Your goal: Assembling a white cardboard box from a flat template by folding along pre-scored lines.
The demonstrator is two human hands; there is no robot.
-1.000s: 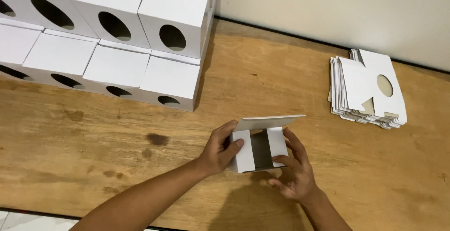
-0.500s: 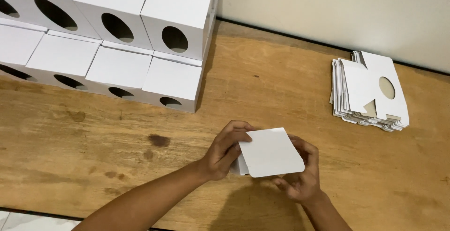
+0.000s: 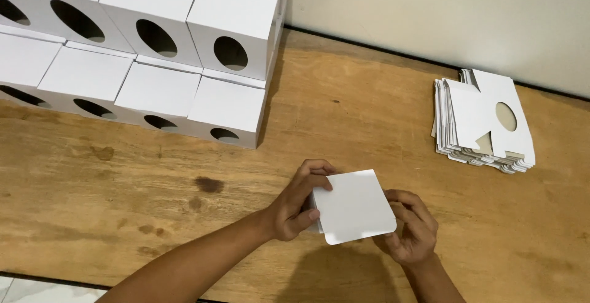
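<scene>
Left hand [image 3: 295, 208] and right hand [image 3: 409, 232] both gripping a small white cardboard box [image 3: 355, 206], above the brown wooden table [image 3: 344, 112], stacked white boxes with round holes [image 3: 147, 51] well apart

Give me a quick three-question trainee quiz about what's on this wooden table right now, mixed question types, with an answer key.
1. True or false: both hands, the left hand and the right hand, grip the small white cardboard box.
2. Multiple choice: where does the pile of flat unfolded white cardboard blanks lie? A) far right of the wooden table, near the wall; B) under the left hand; C) on top of the stacked boxes.
3. Short answer: what shape is cut into the front of each stacked white folded box?

Key: 1 true; 2 A; 3 an oval hole.
</scene>
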